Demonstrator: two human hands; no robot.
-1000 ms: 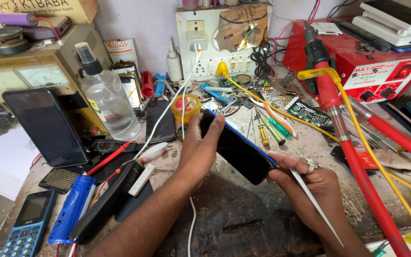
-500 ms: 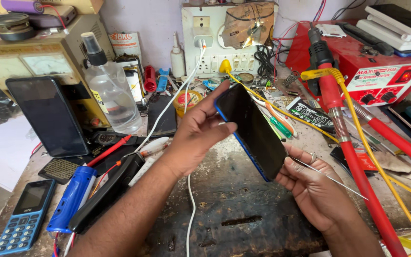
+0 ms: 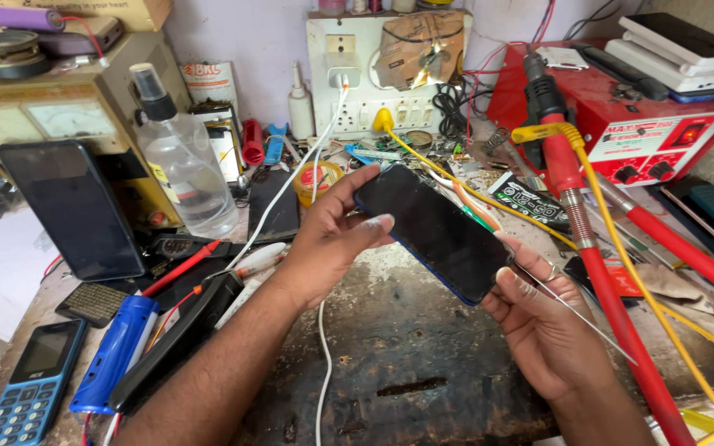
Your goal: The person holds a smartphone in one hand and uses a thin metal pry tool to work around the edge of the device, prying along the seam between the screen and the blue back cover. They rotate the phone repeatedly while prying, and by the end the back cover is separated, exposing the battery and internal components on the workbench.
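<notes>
Holding a dark smartphone (image 3: 437, 232), both hands, perhaps with tweezers (image 3: 576, 310).

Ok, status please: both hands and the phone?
Left hand and right hand both grip black phone, screen up, above bench. Thin metal tool also in right hand. Nothing blocking.

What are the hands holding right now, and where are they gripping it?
Both hold a dark smartphone: left hand at its upper end, right hand at its lower end.
</notes>
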